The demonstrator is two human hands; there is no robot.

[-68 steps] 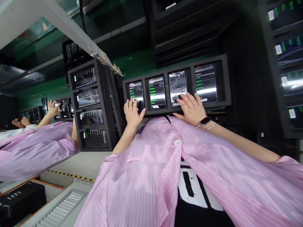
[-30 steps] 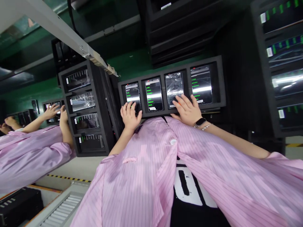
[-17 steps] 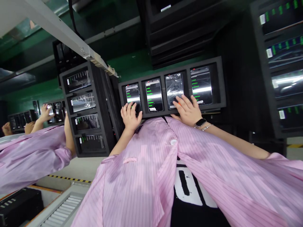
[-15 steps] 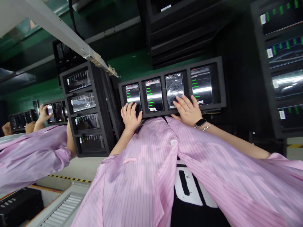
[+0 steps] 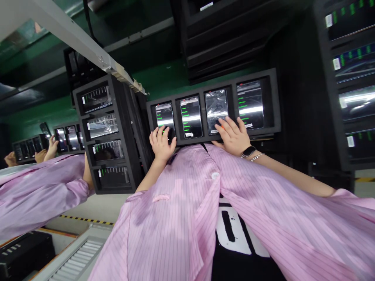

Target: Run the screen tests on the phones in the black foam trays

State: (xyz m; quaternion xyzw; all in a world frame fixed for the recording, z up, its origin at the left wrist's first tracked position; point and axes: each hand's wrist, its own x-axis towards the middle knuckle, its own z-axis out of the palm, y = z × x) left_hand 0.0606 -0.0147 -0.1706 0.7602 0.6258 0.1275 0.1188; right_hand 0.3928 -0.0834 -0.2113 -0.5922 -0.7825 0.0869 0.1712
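Observation:
My left hand (image 5: 161, 144) rests its spread fingers on the lower end of the leftmost phone (image 5: 164, 115) in a black foam rack (image 5: 272, 117). My right hand (image 5: 232, 136), with a smartwatch (image 5: 249, 151) on its wrist, lies on the lower end of the third phone (image 5: 216, 105). Between them stands a second phone (image 5: 190, 117), and a fourth phone (image 5: 250, 105) sits at the right end. Green text shows on several screens. Neither hand visibly grips a phone. My pink striped smock (image 5: 172, 218) fills the bottom of the view.
More black racks holding phones stand at left (image 5: 129, 156) and right (image 5: 331, 97). A person in a matching smock (image 5: 38, 187) reaches toward farther racks at left. A white beam (image 5: 70, 35) crosses above. Hazard tape (image 5: 86, 220) and a black case (image 5: 25, 253) lie lower left.
The co-worker's raised hand has shifted left and a phone near it now tilts farther left. My hands stay on the same phones, and the view has barely moved.

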